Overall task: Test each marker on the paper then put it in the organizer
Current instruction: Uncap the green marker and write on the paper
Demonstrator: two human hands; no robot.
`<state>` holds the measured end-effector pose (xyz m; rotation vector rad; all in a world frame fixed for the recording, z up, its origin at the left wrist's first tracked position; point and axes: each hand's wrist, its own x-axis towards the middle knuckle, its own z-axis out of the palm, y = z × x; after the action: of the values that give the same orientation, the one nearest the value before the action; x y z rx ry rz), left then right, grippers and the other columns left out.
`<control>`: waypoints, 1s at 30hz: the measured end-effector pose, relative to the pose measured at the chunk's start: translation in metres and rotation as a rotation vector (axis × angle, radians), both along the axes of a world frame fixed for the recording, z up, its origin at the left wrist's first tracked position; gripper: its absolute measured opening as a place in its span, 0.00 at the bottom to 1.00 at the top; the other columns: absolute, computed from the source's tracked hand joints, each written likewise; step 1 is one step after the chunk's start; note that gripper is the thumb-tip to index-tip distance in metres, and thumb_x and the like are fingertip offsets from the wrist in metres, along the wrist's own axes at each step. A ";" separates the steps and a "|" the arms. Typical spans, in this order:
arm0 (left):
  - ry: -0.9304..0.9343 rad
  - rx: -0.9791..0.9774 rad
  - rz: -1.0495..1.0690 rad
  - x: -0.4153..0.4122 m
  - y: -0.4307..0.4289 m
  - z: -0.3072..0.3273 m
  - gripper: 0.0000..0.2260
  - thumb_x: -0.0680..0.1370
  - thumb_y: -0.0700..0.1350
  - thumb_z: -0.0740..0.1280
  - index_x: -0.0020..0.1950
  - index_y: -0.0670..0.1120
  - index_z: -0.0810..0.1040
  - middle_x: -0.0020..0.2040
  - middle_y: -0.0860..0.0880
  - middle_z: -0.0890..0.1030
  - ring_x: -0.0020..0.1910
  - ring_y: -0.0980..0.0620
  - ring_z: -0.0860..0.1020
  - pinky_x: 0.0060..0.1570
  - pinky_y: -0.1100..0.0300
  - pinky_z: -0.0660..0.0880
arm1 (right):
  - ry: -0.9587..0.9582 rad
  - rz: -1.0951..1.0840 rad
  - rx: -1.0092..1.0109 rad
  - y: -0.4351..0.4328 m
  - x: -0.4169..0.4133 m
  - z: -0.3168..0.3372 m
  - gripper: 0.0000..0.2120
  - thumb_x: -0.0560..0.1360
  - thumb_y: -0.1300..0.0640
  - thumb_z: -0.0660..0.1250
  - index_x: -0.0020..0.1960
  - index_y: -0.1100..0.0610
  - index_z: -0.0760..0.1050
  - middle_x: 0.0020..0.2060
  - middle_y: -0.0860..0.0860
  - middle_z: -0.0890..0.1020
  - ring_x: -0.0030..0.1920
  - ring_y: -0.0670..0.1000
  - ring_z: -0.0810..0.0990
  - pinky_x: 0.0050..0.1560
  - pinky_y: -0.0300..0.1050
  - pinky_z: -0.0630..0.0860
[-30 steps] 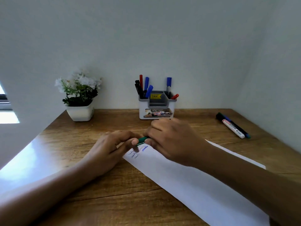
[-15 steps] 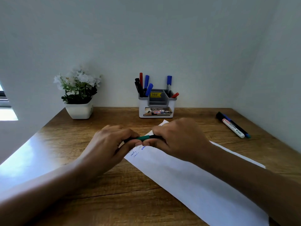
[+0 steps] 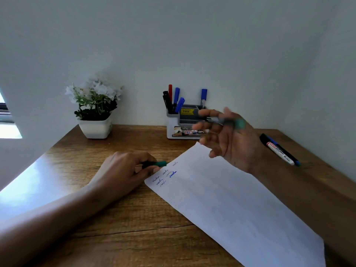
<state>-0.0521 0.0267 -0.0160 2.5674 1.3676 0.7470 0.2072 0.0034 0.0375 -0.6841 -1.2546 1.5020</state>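
Two parts are held apart: the green cap (image 3: 160, 164) is pinched by the left hand (image 3: 123, 170) beside the paper (image 3: 231, 199); the marker (image 3: 227, 121), crosswise, is gripped by the right hand (image 3: 231, 139) above its far corner.

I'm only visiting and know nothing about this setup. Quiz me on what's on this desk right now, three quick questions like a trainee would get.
1. True or false: the paper is blank.
2. What does the left hand pinch? A) a green cap B) a red pen C) a flower
3. How many markers lie on the desk to the right of the paper?

Key:
1. False. There is handwriting near its far left corner.
2. A. The raised right hand holds the green marker, which is blurred.
3. Two, lying side by side.
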 end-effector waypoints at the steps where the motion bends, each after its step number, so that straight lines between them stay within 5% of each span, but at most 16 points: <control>1: 0.009 -0.009 0.005 0.000 0.001 0.000 0.11 0.75 0.56 0.66 0.57 0.58 0.80 0.52 0.60 0.83 0.44 0.63 0.77 0.40 0.68 0.73 | 0.017 0.049 0.001 0.003 -0.002 -0.004 0.27 0.75 0.39 0.52 0.63 0.56 0.71 0.53 0.56 0.82 0.41 0.52 0.83 0.28 0.45 0.80; 3: 0.023 -0.029 0.024 0.000 0.002 -0.001 0.12 0.75 0.56 0.66 0.57 0.59 0.80 0.51 0.60 0.83 0.43 0.63 0.77 0.40 0.69 0.72 | -0.044 0.035 0.069 0.009 -0.011 -0.013 0.34 0.69 0.31 0.57 0.62 0.56 0.70 0.54 0.56 0.82 0.42 0.52 0.83 0.29 0.45 0.80; 6: 0.041 -0.054 0.047 0.001 0.003 -0.003 0.13 0.74 0.58 0.66 0.57 0.59 0.80 0.52 0.60 0.82 0.45 0.61 0.78 0.42 0.66 0.75 | -0.244 -0.252 0.174 0.018 -0.026 -0.026 0.20 0.68 0.38 0.67 0.48 0.54 0.72 0.34 0.52 0.80 0.28 0.48 0.74 0.24 0.37 0.69; 9: 0.071 -0.072 0.061 0.001 0.005 -0.003 0.14 0.73 0.60 0.66 0.57 0.61 0.79 0.54 0.61 0.82 0.49 0.60 0.79 0.48 0.61 0.77 | -0.409 -0.388 0.085 0.020 -0.035 -0.037 0.16 0.73 0.42 0.62 0.38 0.54 0.73 0.24 0.48 0.71 0.23 0.44 0.65 0.22 0.35 0.61; 14: 0.117 -0.085 0.066 0.000 0.007 -0.004 0.15 0.73 0.61 0.65 0.58 0.62 0.78 0.56 0.62 0.81 0.51 0.60 0.79 0.48 0.61 0.76 | -0.523 -0.303 0.009 0.018 -0.039 -0.053 0.27 0.73 0.34 0.52 0.53 0.51 0.81 0.31 0.50 0.77 0.27 0.45 0.72 0.25 0.37 0.65; 18: 0.136 -0.094 0.056 0.000 0.008 -0.003 0.16 0.72 0.62 0.64 0.59 0.63 0.77 0.57 0.62 0.80 0.52 0.59 0.79 0.49 0.61 0.77 | -0.641 -0.381 -0.019 0.019 -0.043 -0.054 0.12 0.78 0.52 0.62 0.47 0.55 0.83 0.33 0.50 0.79 0.29 0.44 0.75 0.28 0.36 0.70; 21: 0.145 -0.095 0.059 0.000 0.007 -0.003 0.16 0.72 0.62 0.64 0.59 0.63 0.76 0.57 0.62 0.80 0.52 0.59 0.79 0.49 0.61 0.76 | -0.528 -0.366 -0.057 0.021 -0.039 -0.053 0.02 0.75 0.63 0.67 0.44 0.59 0.78 0.33 0.54 0.81 0.31 0.47 0.80 0.32 0.41 0.79; 30: 0.150 -0.117 0.058 0.000 0.006 -0.001 0.16 0.73 0.62 0.64 0.59 0.62 0.76 0.57 0.61 0.80 0.53 0.58 0.79 0.51 0.57 0.77 | -0.629 -0.435 -0.015 0.027 -0.038 -0.058 0.09 0.71 0.65 0.66 0.35 0.57 0.70 0.28 0.54 0.76 0.25 0.48 0.72 0.23 0.37 0.71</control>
<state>-0.0516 0.0325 -0.0166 2.5470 1.4865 0.4746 0.1690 0.0309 -0.0206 -1.4119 -1.4252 0.9602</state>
